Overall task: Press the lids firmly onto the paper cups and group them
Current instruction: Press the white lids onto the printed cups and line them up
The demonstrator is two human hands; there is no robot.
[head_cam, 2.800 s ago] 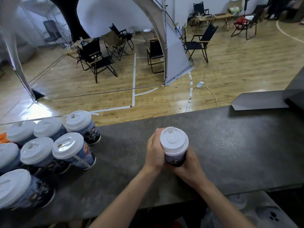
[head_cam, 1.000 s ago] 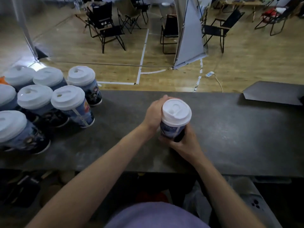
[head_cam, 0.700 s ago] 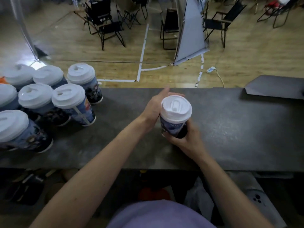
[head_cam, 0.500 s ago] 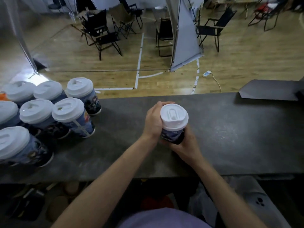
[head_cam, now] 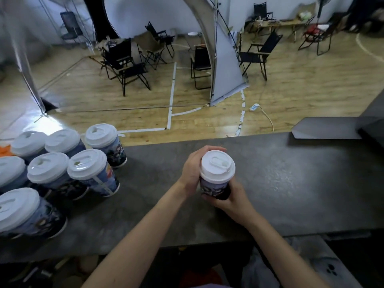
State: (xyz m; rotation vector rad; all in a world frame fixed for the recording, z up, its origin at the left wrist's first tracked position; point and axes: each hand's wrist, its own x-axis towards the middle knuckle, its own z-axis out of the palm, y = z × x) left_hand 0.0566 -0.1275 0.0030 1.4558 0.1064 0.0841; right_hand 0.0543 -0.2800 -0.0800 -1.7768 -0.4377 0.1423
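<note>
Both hands are on one paper cup (head_cam: pixel 215 187) in the middle of the dark grey worktop (head_cam: pixel 291 183). Left hand (head_cam: pixel 192 169) is wrapped round the cup's far-left side up near the rim, fingers curling behind the white lid (head_cam: pixel 217 166). Right hand (head_cam: pixel 232 197) is clamped round the lower body from the near-right side. Can't really tell if the cup's base is touching the worktop or held just off it, the right hand covers that bit. The lid looks seated level on the cup, sip hole facing up.

Over on the left end of the worktop there's a tight bunch of lidded cups (head_cam: pixel 52 169), seven in view, well apart from the held one. Behind the worktop is a wooden floor (head_cam: pixel 301 90) with black folding chairs (head_cam: pixel 126 65).
</note>
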